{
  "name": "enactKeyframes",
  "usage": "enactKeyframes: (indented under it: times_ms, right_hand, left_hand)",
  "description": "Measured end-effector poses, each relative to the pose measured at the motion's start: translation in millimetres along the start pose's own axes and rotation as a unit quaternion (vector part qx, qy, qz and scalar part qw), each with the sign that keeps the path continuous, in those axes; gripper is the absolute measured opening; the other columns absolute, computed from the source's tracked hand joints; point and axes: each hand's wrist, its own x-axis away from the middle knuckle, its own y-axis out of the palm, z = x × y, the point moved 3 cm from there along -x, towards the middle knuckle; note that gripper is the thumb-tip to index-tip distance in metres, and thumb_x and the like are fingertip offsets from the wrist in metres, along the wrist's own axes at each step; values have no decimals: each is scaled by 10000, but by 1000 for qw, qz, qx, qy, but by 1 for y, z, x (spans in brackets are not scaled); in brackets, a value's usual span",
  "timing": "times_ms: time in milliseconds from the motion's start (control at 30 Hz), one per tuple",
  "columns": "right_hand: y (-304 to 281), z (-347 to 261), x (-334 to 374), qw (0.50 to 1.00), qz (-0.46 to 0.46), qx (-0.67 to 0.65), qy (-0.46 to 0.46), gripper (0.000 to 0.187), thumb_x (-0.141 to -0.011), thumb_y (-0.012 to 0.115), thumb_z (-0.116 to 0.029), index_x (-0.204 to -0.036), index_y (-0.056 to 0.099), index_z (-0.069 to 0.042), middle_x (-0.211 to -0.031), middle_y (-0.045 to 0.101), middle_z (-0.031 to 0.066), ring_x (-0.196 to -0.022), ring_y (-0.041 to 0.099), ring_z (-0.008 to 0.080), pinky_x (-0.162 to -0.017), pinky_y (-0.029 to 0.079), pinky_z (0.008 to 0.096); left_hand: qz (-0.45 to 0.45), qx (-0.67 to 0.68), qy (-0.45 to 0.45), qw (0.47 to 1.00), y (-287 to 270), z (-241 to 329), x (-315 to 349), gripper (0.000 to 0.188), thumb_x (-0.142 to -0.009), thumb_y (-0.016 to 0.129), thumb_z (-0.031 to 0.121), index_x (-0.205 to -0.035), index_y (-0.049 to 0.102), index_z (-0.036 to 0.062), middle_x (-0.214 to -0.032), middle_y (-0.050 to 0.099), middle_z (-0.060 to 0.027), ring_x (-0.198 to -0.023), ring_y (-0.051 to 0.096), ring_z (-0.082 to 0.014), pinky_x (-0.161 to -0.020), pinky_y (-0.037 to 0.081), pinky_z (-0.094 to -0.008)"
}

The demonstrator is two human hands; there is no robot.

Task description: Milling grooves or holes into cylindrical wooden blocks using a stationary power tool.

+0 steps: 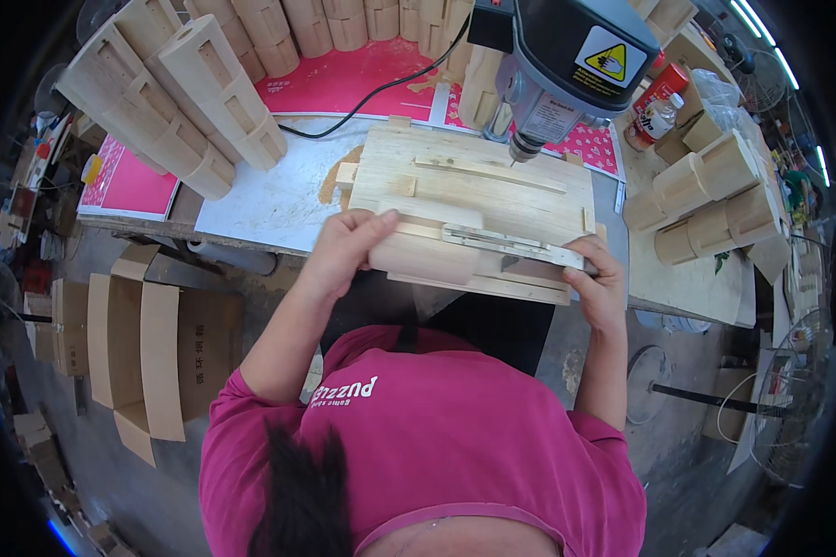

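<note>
A pale, rounded wooden block (pixel 423 253) lies along the near edge of a wooden board (pixel 492 190) that has narrow strips fixed on it. My left hand (pixel 346 249) is closed around the block's left end, thumb on top. Against the block's right part lies a slim, light slotted strip (pixel 511 245). The fingers of my right hand (pixel 596 277) are wrapped round the strip's right end; whether they also touch the wood beneath is hidden. Above the board's far side hangs a drill press (pixel 567 74), its chuck and thin bit (pixel 520 153) apart from the block.
Tall stacks of wooden pieces (pixel 218 88) stand at the left and back, on pink sheets (pixel 353 84). More wooden pieces (pixel 706 190) and a bottle (pixel 655 123) are at the right. A black cable (pixel 376 102) crosses behind the board. An open cardboard box (pixel 163 348) stands on the floor.
</note>
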Motion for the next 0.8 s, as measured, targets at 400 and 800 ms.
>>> enactKeyframes:
  times_ms: [400, 800]
  right_hand:
    - [-11, 44, -20, 990, 59, 124, -27, 256, -698, 692, -20, -941, 613, -6, -870, 561, 46, -831, 521, 140, -743, 410, 248]
    - [-15, 75, -83, 985, 71, 153, -23, 286, -677, 699, 5, -942, 592, -19, -910, 551, 52, -879, 517, 168, -798, 396, 263]
  left_hand:
    - [-62, -522, 374, 764, 37, -45, -38, 639, -571, 783, 247, -1133, 532, 71, -1051, 533, -108, -1025, 476, -255, -922, 302, -392]
    - [-28, -532, 364, 764, 33, -39, -97, 529, -565, 772, 274, -1047, 598, 144, -844, 566, 9, -903, 496, -195, -794, 277, -369]
